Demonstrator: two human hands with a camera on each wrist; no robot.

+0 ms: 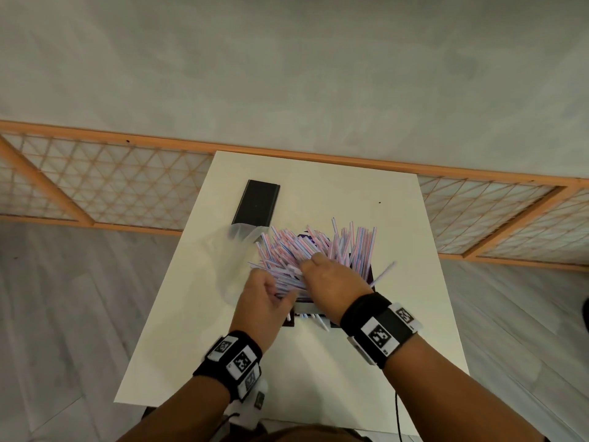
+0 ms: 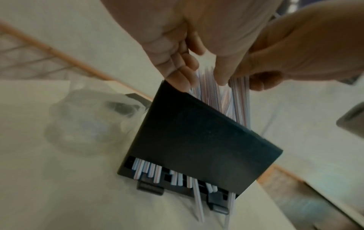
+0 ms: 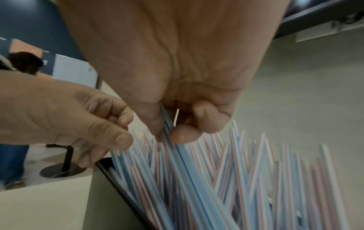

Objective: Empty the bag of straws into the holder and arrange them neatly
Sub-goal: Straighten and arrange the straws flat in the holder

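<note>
- Table [image 1: 318, 362]: we worked at a white top set against a lattice railing [image 1: 105, 183], with grey floor on both sides.
- Holder [image 2: 197, 140]: this black box stood on the table directly ahead of us, open at the top, with a slot along its lower front where several straw ends poked out onto the table.
- Bag [image 1: 229, 260]: the clear plastic bag lay slack on the table just left of the holder, and we saw no straws in it.
- Lid [image 1: 256, 202]: a flat black rectangular piece lay beyond the bag, apart from the holder; we took it for a lid but could not confirm this.
- Straws [image 1: 302, 250]: the striped pink, blue and white straws stood fanned and crossed in the holder, leaning at many angles.
- Right hand [image 1: 334, 275]: our thumb and fingers pinched a few straws near their tops.
- Left hand [image 1: 264, 298]: our curled fingers gripped the straws at the holder's near left corner.
</note>
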